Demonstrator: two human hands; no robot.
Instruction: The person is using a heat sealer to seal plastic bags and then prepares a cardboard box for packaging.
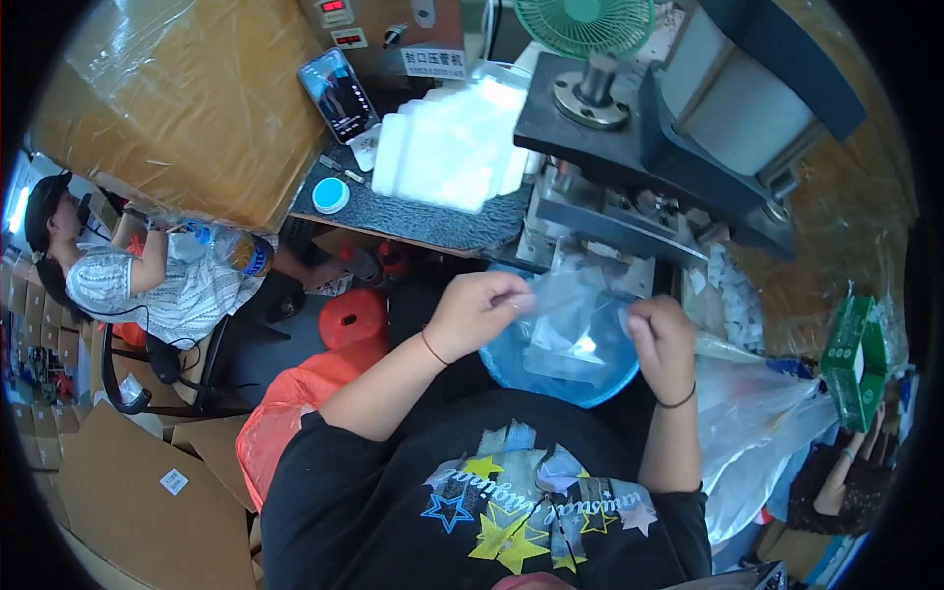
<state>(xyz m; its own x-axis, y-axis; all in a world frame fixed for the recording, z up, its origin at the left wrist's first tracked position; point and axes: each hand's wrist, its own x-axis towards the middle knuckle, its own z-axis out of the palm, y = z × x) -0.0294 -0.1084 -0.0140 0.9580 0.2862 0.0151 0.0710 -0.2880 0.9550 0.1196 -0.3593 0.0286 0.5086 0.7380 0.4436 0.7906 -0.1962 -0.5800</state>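
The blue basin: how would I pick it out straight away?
Start at the big grey press at upper right, then drop to the person's left hand and right hand. Between them shows a round blue basin. Unlike the small blue-topped tub on the bench, it is large and open.

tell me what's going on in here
The person's left hand pinches a clear plastic piece above a blue basin. The right hand is at its other side, its grip unclear. The metal press stands just beyond, and pale sheets lie spread on the table.
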